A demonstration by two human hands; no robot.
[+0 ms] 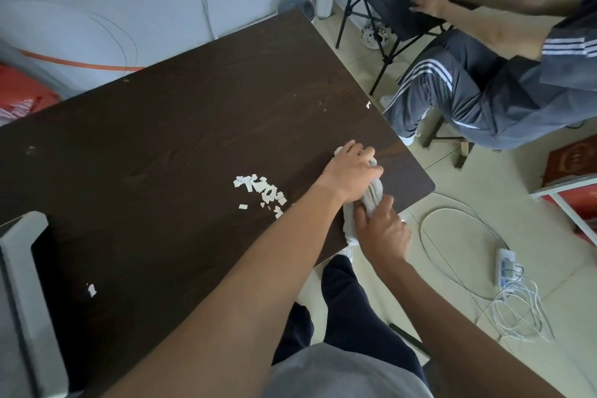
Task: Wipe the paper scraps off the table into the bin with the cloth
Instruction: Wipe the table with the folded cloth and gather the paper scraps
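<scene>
**A:** Where is the cloth (374, 195)?

**B:** Right of centre, bunched into a roll on the worktop (181, 126) near its edge. The left grip (350, 173) curls over its top, and the right grip (384, 231) clasps its lower end.

**A:** Why both?

**B:** Probably to gather it into a firm pad for sweeping. The paper scraps (260, 191) lie just left of it and the bin (22, 268) stands at lower left, so a leftward push would suit.

**A:** Anything in the bin?

**B:** Its inside is dark; I cannot tell. One stray scrap (92, 289) lies toward it.
</scene>
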